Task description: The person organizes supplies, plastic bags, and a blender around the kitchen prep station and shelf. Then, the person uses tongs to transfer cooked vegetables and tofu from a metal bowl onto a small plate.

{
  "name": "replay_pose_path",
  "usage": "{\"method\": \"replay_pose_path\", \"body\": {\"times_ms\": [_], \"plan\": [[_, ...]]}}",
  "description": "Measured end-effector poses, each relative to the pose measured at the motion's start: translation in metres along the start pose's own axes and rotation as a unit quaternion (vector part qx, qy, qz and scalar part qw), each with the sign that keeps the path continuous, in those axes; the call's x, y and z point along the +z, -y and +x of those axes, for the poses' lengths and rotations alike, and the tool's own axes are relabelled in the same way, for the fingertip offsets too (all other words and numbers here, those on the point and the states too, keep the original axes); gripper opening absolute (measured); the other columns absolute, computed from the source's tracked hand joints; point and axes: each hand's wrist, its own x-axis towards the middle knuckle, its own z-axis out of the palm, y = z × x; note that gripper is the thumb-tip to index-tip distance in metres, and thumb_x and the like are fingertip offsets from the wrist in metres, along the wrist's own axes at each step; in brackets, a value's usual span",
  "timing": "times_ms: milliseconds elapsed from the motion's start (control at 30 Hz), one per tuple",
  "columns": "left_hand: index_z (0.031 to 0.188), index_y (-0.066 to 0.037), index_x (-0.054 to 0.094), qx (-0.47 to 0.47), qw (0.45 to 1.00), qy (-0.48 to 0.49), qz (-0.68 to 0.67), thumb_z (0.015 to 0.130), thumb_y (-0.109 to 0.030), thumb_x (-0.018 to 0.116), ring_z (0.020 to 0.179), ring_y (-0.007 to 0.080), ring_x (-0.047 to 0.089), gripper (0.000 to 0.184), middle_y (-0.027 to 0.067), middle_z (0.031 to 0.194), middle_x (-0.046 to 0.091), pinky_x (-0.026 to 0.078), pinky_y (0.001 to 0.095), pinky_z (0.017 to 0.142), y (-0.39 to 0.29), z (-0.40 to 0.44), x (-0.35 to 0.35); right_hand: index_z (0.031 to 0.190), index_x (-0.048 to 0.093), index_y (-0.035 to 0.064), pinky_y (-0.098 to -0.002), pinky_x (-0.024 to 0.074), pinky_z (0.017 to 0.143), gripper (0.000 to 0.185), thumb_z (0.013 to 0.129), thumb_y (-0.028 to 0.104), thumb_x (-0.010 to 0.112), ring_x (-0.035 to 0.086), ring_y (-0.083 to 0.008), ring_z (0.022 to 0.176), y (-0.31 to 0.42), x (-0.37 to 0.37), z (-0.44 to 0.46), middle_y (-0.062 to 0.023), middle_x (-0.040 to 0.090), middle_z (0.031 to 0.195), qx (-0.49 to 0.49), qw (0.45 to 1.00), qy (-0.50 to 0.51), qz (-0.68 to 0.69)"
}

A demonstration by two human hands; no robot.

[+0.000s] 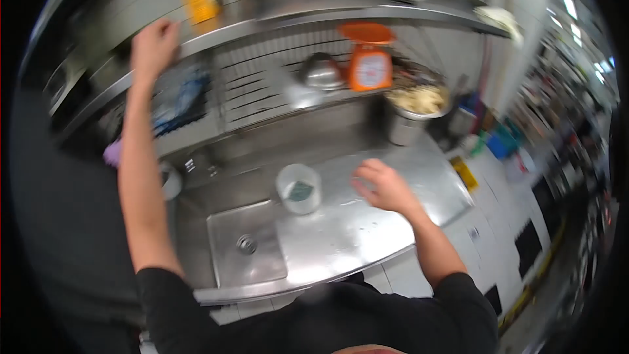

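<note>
My left hand (155, 46) is raised at the edge of the upper metal shelf (226, 36), to the left of a yellow bottle (199, 0). Blur and the angle hide its fingertips, so its grip cannot be made out. My right hand (382, 185) hovers above the steel counter (357, 233), loosely curled with thumb and fingers apart and nothing in it. To its left, a translucent plastic tub (290, 179) stands beside the sink (223, 242), with something dark green showing in it.
An orange scale (371, 69) and a metal bowl (322, 72) sit on the lower rack (246, 85). A steel pot (403, 128) heaped with pale food stands at the counter's back right. A white tiled floor (488, 200) lies to the right.
</note>
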Motion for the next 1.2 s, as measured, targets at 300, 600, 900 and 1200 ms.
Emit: {"method": "replay_pose_path", "body": {"times_ms": [300, 600, 900, 1200], "plan": [[0.108, 0.003, 0.070, -0.007, 0.999, 0.010, 0.044, 0.095, -0.045, 0.065, 0.098, 0.0393, 0.071, 0.050, 0.0249, 0.102, 0.073, 0.054, 0.0436, 0.086, 0.022, 0.079, 0.068, 0.090, 0.064, 0.0041, -0.0446, 0.0524, 0.077, 0.011, 0.088, 0.013, 0.070, 0.062, -0.0340, 0.090, 0.009, 0.024, -0.004, -0.0118, 0.060, 0.089, -0.040, 0.999, 0.010, 0.029], [0.114, 0.005, 0.069, -0.102, 0.984, 0.120, 0.085, 0.088, -0.058, 0.067, 0.105, 0.0403, 0.071, 0.069, 0.0273, 0.110, 0.072, 0.055, 0.0479, 0.088, 0.010, 0.102, 0.089, 0.094, 0.067, 0.0031, -0.0439, 0.0526, 0.078, 0.009, 0.087, 0.008, 0.070, 0.063, -0.0348, 0.091, -0.018, 0.029, -0.037, -0.0137, 0.063, 0.092, 0.040, 0.997, -0.003, 0.068], [0.108, -0.004, 0.074, -0.090, 0.991, -0.018, -0.096, 0.082, -0.023, 0.074, 0.103, 0.0291, 0.073, 0.033, 0.0225, 0.106, 0.074, 0.056, 0.0442, 0.092, -0.019, 0.083, 0.084, 0.094, 0.067, -0.0001, -0.0313, 0.0531, 0.068, 0.006, 0.092, 0.006, 0.067, 0.066, -0.0205, 0.072, -0.066, -0.026, 0.092, -0.0104, 0.064, 0.084, 0.073, 0.960, -0.256, 0.086], [0.098, -0.001, 0.071, -0.209, 0.947, -0.236, 0.066, 0.091, -0.033, 0.067, 0.095, 0.0378, 0.072, 0.033, 0.0218, 0.094, 0.073, 0.056, 0.0465, 0.087, -0.013, 0.070, 0.078, 0.149, 0.045, 0.0169, -0.0559, 0.0442, 0.107, 0.079, 0.077, 0.015, 0.077, 0.041, -0.0467, 0.139, -0.097, 0.029, 0.248, -0.0206, 0.044, 0.151, -0.001, 0.949, -0.019, -0.316]]}}
